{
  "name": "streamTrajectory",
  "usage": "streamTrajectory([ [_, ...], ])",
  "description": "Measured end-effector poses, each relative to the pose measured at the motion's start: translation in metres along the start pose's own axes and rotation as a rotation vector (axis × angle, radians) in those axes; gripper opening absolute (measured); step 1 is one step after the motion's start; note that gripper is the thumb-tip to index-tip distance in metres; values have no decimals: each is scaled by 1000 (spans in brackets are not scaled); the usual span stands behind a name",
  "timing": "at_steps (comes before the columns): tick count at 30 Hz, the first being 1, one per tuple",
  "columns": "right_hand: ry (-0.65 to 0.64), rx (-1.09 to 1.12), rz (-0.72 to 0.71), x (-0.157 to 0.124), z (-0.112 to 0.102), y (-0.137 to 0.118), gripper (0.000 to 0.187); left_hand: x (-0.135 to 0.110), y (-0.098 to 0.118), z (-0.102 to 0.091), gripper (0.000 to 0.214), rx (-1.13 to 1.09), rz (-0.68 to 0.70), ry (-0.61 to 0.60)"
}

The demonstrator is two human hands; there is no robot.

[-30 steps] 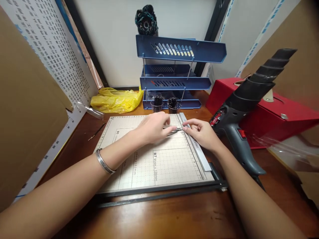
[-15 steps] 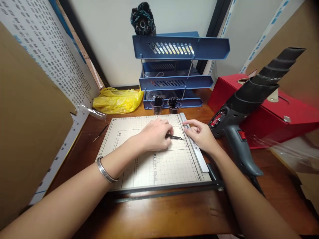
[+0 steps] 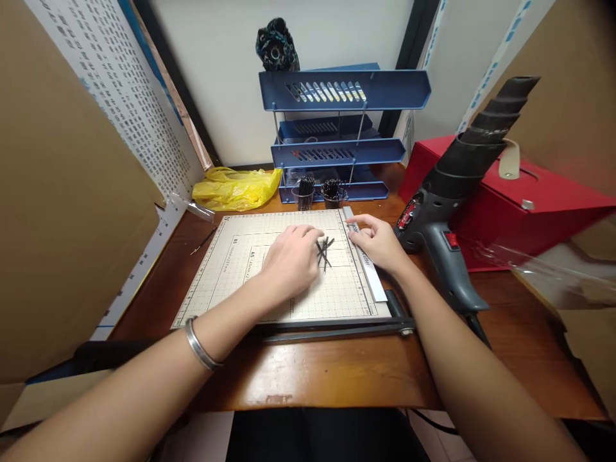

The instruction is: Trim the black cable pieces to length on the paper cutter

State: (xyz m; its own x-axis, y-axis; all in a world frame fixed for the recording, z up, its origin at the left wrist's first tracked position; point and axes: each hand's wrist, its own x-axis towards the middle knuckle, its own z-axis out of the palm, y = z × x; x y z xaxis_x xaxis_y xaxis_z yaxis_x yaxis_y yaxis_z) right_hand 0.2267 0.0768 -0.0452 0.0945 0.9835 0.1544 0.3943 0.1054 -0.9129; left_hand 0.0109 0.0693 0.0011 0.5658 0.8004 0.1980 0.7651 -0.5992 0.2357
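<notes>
A paper cutter with a cream, grid-printed board point(image 3: 308, 301) lies on the wooden desk. Several short, thin black pieces point(image 3: 326, 250), like cut tubing or wire, lie loosely crossed on it. Just left of them rests my left hand point(image 3: 296, 253), palm down, its fingers loosely bent and partly apart; the thumb is mostly hidden. My right hand point(image 3: 378, 242) lies over the upper part of the cutter's pale metal edge strip point(image 3: 373, 281), index finger and thumb apart, the other fingers curled. Nothing shows between them. Along the board's near side runs the black cutter arm point(image 3: 332, 330).
Two clear cups point(image 3: 305, 197) of thin black pieces stand behind the board, before a blue tiered tray point(image 3: 337, 153). A yellow plastic bag point(image 3: 238, 189) lies at back left. On the right are a heat gun point(image 3: 445, 212) and a red box point(image 3: 539, 205).
The bundle of black pieces under my left fingers now lies spread and crossed on the board. My left hand has loosened from it. My right hand stays at the strip; the view has tilted downward.
</notes>
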Motion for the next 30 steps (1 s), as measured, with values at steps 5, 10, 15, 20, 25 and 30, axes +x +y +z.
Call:
streamTrajectory([
  [5, 7, -22, -7, 1, 0, -2, 40, -17, 18, 17, 28, 3, -184, 65],
  [10, 15, -59, -4, 1, 0, -4, 40, -11, 25, 22, 36, 4, -244, 103],
  [15, 25, -110, -14, 2, -1, -7, 38, -1, 32, 22, 31, 26, -229, 96],
  [20, 2, -128, 3, 3, -3, -8, 38, 2, 33, 18, 28, 24, -165, 82],
  [25, -19, -96, 41, 4, -4, -5, 45, 3, 25, 10, 31, 28, -96, 40],
  [30, -51, -87, 65, 5, -6, -5, 49, -7, 27, 9, 39, 75, -94, -14],
])
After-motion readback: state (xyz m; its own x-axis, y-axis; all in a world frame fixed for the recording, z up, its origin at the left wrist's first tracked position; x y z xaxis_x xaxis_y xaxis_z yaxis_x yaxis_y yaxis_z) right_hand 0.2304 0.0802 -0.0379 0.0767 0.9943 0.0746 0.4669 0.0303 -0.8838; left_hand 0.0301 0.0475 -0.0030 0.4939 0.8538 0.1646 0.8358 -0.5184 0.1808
